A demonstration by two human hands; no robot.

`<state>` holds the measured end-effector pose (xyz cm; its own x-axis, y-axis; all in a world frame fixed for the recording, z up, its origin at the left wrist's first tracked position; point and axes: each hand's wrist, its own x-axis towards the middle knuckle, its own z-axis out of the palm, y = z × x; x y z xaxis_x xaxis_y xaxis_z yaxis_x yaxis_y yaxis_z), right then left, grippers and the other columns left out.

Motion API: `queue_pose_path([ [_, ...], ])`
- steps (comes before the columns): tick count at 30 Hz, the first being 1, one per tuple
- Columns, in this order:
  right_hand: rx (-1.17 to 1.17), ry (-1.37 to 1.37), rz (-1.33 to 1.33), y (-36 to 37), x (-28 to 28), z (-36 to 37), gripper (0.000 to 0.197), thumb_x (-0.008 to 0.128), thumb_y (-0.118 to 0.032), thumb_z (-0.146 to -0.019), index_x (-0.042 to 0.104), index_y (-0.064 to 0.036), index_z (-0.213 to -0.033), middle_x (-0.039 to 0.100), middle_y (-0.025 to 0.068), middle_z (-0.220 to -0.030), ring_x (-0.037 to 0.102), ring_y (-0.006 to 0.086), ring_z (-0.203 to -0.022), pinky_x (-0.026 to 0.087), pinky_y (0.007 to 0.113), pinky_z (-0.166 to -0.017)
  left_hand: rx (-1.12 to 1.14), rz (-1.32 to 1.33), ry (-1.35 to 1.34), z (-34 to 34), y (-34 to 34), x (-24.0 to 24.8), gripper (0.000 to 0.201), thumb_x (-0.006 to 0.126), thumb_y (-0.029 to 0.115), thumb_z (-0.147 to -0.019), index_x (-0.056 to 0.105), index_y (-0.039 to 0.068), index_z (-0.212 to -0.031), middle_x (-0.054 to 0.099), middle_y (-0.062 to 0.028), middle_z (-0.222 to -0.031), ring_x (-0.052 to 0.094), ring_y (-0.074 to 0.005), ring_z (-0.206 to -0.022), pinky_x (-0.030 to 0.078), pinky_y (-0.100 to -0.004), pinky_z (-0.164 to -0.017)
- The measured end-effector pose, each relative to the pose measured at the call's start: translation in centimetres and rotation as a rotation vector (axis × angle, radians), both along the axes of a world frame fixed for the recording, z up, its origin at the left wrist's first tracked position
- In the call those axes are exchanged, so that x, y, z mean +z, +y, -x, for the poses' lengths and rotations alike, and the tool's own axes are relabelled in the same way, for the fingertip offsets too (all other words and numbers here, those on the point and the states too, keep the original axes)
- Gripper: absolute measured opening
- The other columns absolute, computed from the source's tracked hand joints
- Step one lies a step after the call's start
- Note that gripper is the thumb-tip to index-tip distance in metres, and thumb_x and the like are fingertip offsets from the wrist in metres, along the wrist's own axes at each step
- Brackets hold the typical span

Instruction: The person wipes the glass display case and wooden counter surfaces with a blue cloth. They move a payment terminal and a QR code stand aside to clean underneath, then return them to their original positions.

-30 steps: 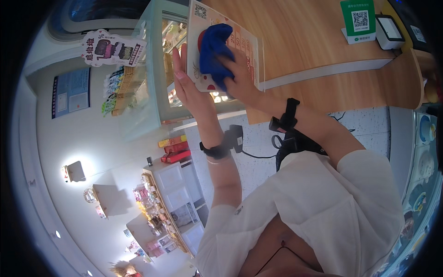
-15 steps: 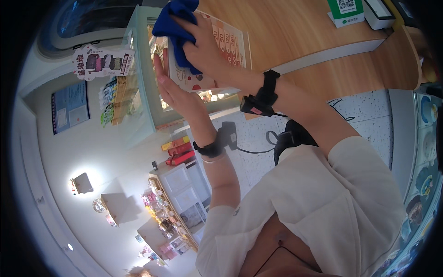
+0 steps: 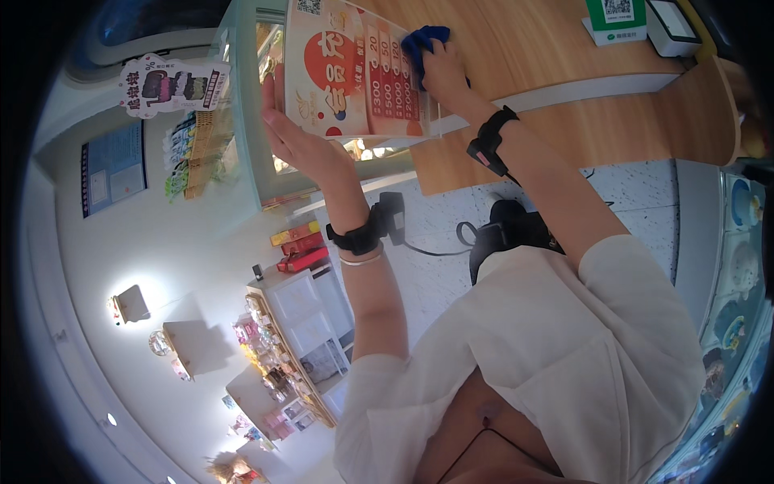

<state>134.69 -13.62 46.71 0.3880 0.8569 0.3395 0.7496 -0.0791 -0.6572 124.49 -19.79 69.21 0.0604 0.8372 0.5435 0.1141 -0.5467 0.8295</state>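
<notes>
A blue cloth (image 3: 427,37) is bunched under my right hand (image 3: 448,77), whose fingers are closed on it. The cloth touches the right edge of a flat printed sign (image 3: 348,77) in a clear holder, red, orange and cream. My left hand (image 3: 305,152) is at the sign's lower left corner, fingers stretched along its left edge and the palm close against it. Both wrists carry black straps with small dark boxes. The sign covers part of a lit glass display case (image 3: 266,173).
The wooden counter (image 3: 516,48) extends to the right, with a green code stand (image 3: 615,20) and a white device (image 3: 674,29) on it. A cut-out card (image 3: 173,86) is at the left. Red boxes (image 3: 303,252) and stocked shelves (image 3: 270,367) stand below left.
My right hand and the cloth have moved right across the sign to its right edge, uncovering the sign's face. My left hand stays by the left edge, slightly lower left in view.
</notes>
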Motion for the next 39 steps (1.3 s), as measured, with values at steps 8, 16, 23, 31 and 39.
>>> queue_pose_path([
  [8,0.518,-0.322,0.168,-9.5,0.6,-0.1,0.034,0.068,-0.011,-0.070,0.068,-0.0024,-0.103,0.046,0.0122,-0.135,0.043,0.0315,-0.118,0.043,0.046,-0.092,0.036,-0.028,-0.021,-0.3,0.3,0.0,0.047,0.030,0.035,-0.105,0.052,-0.002,-0.124,0.059,-0.0142,-0.124,0.061,-0.0216,-0.109,0.054,-0.0346,-0.090],
  [16,0.992,-0.225,0.231,-14.7,1.8,-2.3,0.030,0.063,-0.024,-0.081,0.070,-0.0051,-0.104,0.056,0.0074,-0.120,0.046,0.0287,-0.113,0.045,0.042,-0.085,-0.003,-0.041,0.029,0.3,1.1,0.0,0.044,0.033,0.030,-0.104,0.052,-0.003,-0.128,0.058,-0.0147,-0.127,0.058,-0.0212,-0.115,0.049,-0.0317,-0.093],
  [23,0.971,0.221,0.422,-15.3,4.4,-8.5,0.055,0.049,0.010,-0.069,0.066,-0.0059,-0.119,0.056,0.0143,-0.127,0.051,0.0338,-0.112,0.046,0.037,-0.096,0.048,0.081,-0.034,1.1,-0.8,-1.1,0.058,0.064,0.022,-0.092,0.041,0.000,-0.141,0.052,-0.0146,-0.136,0.052,-0.0218,-0.122,0.044,-0.0324,-0.100],
  [31,0.681,0.555,0.286,-18.7,6.2,-14.7,0.054,0.040,0.009,-0.066,0.064,0.0019,-0.115,0.062,0.0165,-0.111,0.060,0.0250,-0.105,0.046,0.028,-0.090,0.270,0.202,-0.085,0.7,-1.4,-5.3,0.036,0.063,0.031,-0.095,0.063,-0.003,-0.107,0.066,-0.0055,-0.089,0.057,-0.0130,-0.080,0.046,-0.0266,-0.072],
  [39,0.305,0.947,-0.020,-20.5,8.4,-25.3,0.054,0.045,0.004,-0.077,0.055,0.0000,-0.129,0.061,0.0131,-0.120,0.057,0.0228,-0.111,0.043,0.032,-0.098,0.129,-0.049,-0.038,7.9,-7.2,-4.1,0.031,0.065,0.028,-0.093,0.065,-0.002,-0.102,0.067,-0.0090,-0.083,0.059,-0.0111,-0.072,0.046,-0.0282,-0.064],
])
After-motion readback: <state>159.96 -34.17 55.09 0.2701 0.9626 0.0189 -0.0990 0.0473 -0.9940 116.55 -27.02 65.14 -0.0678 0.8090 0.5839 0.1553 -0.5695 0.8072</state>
